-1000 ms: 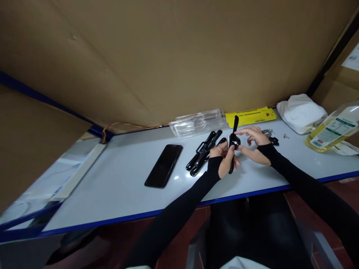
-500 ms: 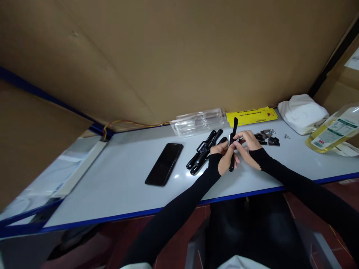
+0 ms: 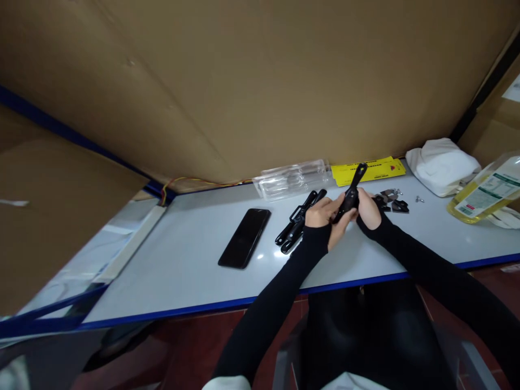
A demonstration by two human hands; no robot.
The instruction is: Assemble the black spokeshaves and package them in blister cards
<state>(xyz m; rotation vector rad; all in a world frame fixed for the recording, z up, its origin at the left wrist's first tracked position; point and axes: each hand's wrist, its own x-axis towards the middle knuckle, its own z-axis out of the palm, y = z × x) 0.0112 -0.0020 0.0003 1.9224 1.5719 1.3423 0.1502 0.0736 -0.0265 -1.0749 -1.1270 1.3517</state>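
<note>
A black spokeshave (image 3: 350, 199) is held up over the table between both hands, tilted, one handle pointing up and away. My left hand (image 3: 323, 216) wraps its fingers and thumb around the body from the left. On the other side my right hand (image 3: 369, 210) grips it, with its fingers mostly hidden behind the tool. More black spokeshaves (image 3: 296, 222) lie in a bundle just left of my left hand. Dark metal blades and cap pieces (image 3: 400, 206) rest on the table to the right of my right hand, with small screws (image 3: 420, 200) beyond them.
A black phone (image 3: 245, 238) lies on the grey table (image 3: 182, 260). Clear plastic packaging (image 3: 292, 181) and yellow cards (image 3: 365, 171) sit against the back wall. At the right are a white cloth bundle (image 3: 442, 165) and a leaning bottle of yellow liquid (image 3: 483, 195).
The spokeshave has turned, its dark body now showing and its far handle leaning right. My right fingers have moved from its front to behind it. The view has shifted slightly.
</note>
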